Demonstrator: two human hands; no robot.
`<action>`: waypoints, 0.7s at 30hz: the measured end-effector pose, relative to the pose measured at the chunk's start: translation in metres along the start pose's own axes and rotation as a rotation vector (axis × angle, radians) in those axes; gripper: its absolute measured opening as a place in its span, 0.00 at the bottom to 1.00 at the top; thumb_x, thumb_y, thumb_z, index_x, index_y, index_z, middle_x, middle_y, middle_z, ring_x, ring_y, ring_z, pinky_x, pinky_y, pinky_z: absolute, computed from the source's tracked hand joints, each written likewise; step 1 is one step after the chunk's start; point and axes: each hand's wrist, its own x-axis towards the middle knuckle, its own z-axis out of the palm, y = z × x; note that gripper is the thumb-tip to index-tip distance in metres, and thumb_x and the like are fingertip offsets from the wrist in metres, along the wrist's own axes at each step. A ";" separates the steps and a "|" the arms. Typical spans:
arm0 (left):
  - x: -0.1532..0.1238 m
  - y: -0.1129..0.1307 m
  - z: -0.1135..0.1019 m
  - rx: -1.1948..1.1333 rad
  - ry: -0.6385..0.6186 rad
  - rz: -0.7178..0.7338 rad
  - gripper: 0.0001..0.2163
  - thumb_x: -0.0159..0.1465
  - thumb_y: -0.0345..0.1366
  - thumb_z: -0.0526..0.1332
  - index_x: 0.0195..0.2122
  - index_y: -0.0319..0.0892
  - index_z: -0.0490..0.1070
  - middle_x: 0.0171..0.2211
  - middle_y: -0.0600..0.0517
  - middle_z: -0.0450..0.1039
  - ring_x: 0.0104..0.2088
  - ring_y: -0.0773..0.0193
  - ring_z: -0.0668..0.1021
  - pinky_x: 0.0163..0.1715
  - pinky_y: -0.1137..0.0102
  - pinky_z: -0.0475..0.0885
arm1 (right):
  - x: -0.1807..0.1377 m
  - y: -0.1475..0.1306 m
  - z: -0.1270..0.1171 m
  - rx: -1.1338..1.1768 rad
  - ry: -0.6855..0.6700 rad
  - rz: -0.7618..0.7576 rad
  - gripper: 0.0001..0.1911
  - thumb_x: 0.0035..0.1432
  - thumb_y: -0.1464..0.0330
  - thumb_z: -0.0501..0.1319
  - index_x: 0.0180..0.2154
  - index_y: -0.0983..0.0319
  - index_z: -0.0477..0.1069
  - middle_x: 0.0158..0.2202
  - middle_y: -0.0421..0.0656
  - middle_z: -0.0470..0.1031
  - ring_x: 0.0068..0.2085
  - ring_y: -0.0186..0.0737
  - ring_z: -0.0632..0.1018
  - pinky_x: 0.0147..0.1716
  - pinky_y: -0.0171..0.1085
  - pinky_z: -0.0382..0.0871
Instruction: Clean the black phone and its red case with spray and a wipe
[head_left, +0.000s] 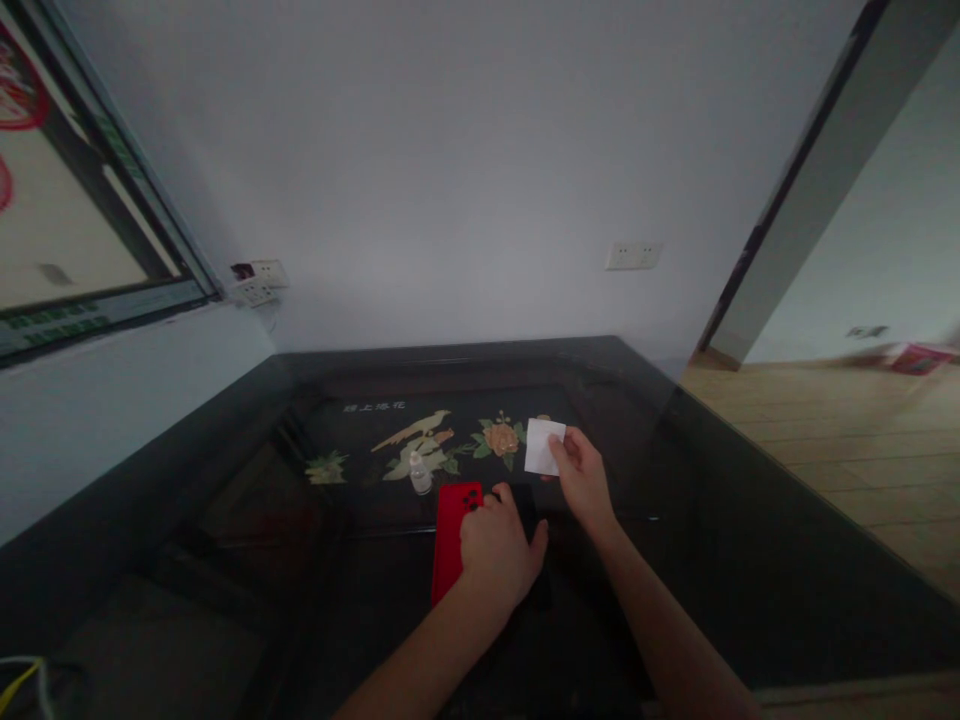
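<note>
My left hand [496,545] is closed over a dark, flat, rectangular thing [524,502], its thumb at the right edge and its fingers at the left. The palm hides much of that thing, which may be a phone. Touching the left side of this hand is a red phone [448,530], lying back up with its camera lenses at the top. Between thumb and fingers, my right hand [583,480] pinches a small white square sheet [543,447], raised above the table. A small clear bottle [420,474] with a white cap stands beyond the red phone, apart from both hands.
The glossy dark table [360,580] bears a bird-and-flower picture under its surface and reaches the wall. Wall sockets [634,256] are behind it, with another socket and plug [256,285] by the window. Cables [30,680] show at the lower left.
</note>
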 end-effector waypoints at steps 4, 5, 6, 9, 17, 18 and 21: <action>0.010 0.008 0.005 0.036 -0.037 -0.046 0.33 0.63 0.58 0.60 0.53 0.29 0.69 0.41 0.31 0.76 0.40 0.40 0.82 0.37 0.59 0.75 | 0.000 -0.003 -0.002 0.015 0.010 0.005 0.20 0.59 0.51 0.64 0.45 0.59 0.73 0.44 0.48 0.83 0.35 0.49 0.83 0.18 0.35 0.74; 0.012 0.008 0.007 0.036 -0.041 -0.053 0.34 0.62 0.58 0.60 0.53 0.28 0.69 0.42 0.30 0.76 0.40 0.40 0.82 0.37 0.59 0.75 | 0.000 -0.004 -0.002 0.021 0.008 0.004 0.20 0.59 0.51 0.63 0.45 0.58 0.73 0.45 0.48 0.83 0.36 0.49 0.83 0.17 0.35 0.74; 0.013 0.009 0.008 0.031 -0.043 -0.059 0.34 0.62 0.58 0.60 0.54 0.28 0.69 0.42 0.30 0.76 0.40 0.40 0.82 0.37 0.58 0.75 | -0.001 -0.005 -0.002 0.025 0.005 0.002 0.20 0.60 0.51 0.63 0.44 0.58 0.73 0.45 0.48 0.83 0.36 0.49 0.83 0.18 0.35 0.74; 0.016 0.009 0.012 -0.010 -0.030 -0.074 0.35 0.60 0.58 0.62 0.54 0.27 0.69 0.41 0.29 0.77 0.40 0.37 0.81 0.38 0.57 0.74 | -0.002 -0.008 -0.002 0.026 -0.003 -0.004 0.18 0.61 0.52 0.62 0.43 0.58 0.71 0.43 0.47 0.82 0.34 0.47 0.82 0.19 0.36 0.76; 0.018 0.011 0.011 -0.098 0.010 -0.106 0.30 0.55 0.56 0.64 0.45 0.30 0.72 0.37 0.32 0.77 0.39 0.38 0.82 0.39 0.56 0.74 | -0.002 -0.008 -0.004 0.014 -0.002 0.003 0.18 0.60 0.51 0.62 0.41 0.58 0.70 0.39 0.44 0.81 0.33 0.45 0.81 0.20 0.37 0.77; 0.017 0.011 0.010 -0.087 0.013 -0.109 0.30 0.54 0.56 0.64 0.45 0.30 0.71 0.37 0.32 0.77 0.39 0.38 0.82 0.38 0.56 0.75 | -0.002 -0.008 -0.004 0.015 -0.002 0.004 0.18 0.60 0.51 0.62 0.41 0.58 0.70 0.39 0.44 0.81 0.33 0.45 0.81 0.20 0.37 0.77; 0.016 0.011 0.007 -0.062 0.020 -0.116 0.31 0.54 0.56 0.64 0.46 0.31 0.70 0.38 0.33 0.77 0.38 0.40 0.82 0.37 0.57 0.75 | -0.001 -0.006 -0.004 0.015 -0.007 0.002 0.17 0.60 0.51 0.62 0.40 0.58 0.70 0.41 0.45 0.81 0.33 0.45 0.81 0.19 0.37 0.77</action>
